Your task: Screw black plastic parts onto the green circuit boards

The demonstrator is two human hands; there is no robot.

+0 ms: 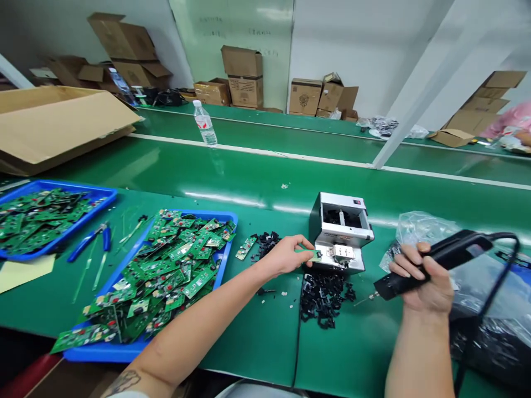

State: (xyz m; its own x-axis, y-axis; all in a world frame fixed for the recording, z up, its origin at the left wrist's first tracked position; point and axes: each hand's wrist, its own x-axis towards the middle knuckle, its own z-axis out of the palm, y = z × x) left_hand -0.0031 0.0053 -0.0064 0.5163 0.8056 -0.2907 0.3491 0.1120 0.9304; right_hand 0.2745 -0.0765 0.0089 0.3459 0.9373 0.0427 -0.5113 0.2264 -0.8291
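My left hand (286,255) pinches a small green circuit board (312,255) and holds it at the front of a small grey machine (341,231) on the green table. My right hand (427,279) is wrapped round a black electric screwdriver (431,265), its thin bit pointing left and down towards a heap of small black plastic parts (323,293). A black cable (504,276) loops off the tool's back end.
A blue tray (226,260) heaped with green circuit boards lies left of my arm, a second blue tray (99,196) further left. Blue-handled pliers (89,240), a water bottle (205,124), clear bags (418,226), cardboard boxes (58,124) and a white post (410,105) stand around.
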